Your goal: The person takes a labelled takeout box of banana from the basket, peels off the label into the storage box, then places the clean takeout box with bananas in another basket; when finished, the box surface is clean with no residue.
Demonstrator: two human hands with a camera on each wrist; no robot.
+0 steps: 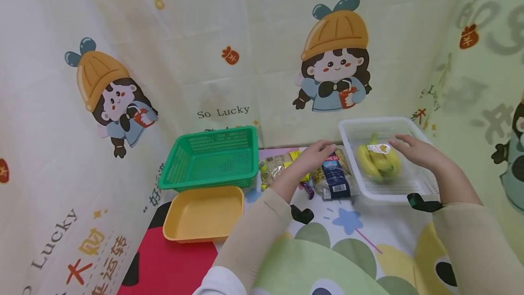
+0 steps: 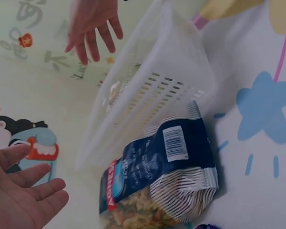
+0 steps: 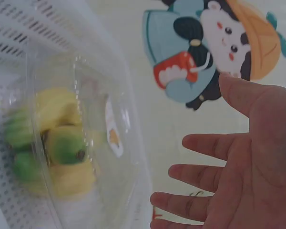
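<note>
A bunch of bananas (image 1: 378, 163) in clear packaging with a white label lies in the white perforated basket (image 1: 376, 122) at the right. My right hand (image 1: 421, 151) hovers over that basket's right side; its fingers are spread and hold nothing in the right wrist view. Left of the basket, a navy-and-clear bag of pasta (image 1: 337, 179) rests on the table. My left hand (image 1: 313, 156) is raised above the bags, its fingers straight and apart in the left wrist view, holding nothing. Beside the pasta lies a clear and yellow food packet (image 1: 275, 170), partly hidden by my left forearm.
At the left stands a green perforated basket (image 1: 209, 134), with a shallow yellow tray (image 1: 204, 215) in front of it. A small purple wrapped piece (image 1: 307, 190) lies near the pasta. A printed cloth covers the table, and printed curtains (image 1: 270, 81) enclose the back and sides.
</note>
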